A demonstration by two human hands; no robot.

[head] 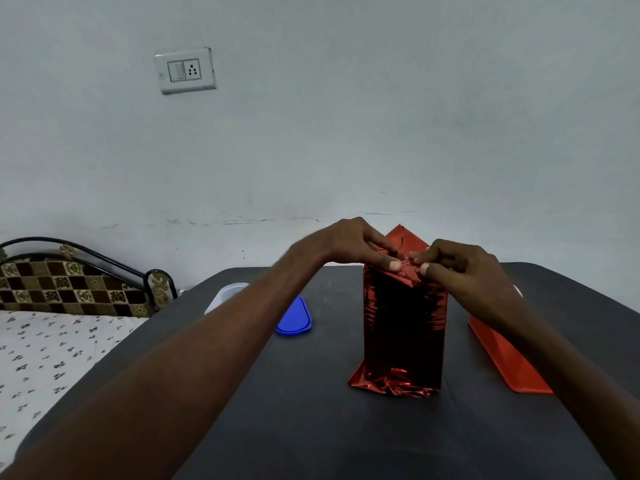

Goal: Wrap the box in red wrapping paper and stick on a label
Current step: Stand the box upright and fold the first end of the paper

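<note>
Your box [403,327] stands upright on the dark tabletop [311,410], a little right of the middle, already covered in shiny red wrapping paper [398,384] that crumples and flares out loose at its bottom end against the tabletop. At the top end the paper is folded into a pointed flap that rises behind your fingers. Your left hand [349,245] reaches in from the left with its fingers curled and its thumb pressing down on the folded paper at the top of the box, pinching it there. Your right hand [457,268] comes in from the right and does the same, thumb and fingertips pinching the paper at the top edge, so that the two hands almost meet over the fold. Left of the box, well apart from it, a blue lid [296,317] lies flat on the tabletop, with a clear plastic container [225,294] just beyond it near the tabletop's edge. To the right of the box an orange tray [505,358] lies on the tabletop, partly hidden by your right forearm. A bed [52,348] with a flowered sheet stands beside the tabletop on the left.
</note>
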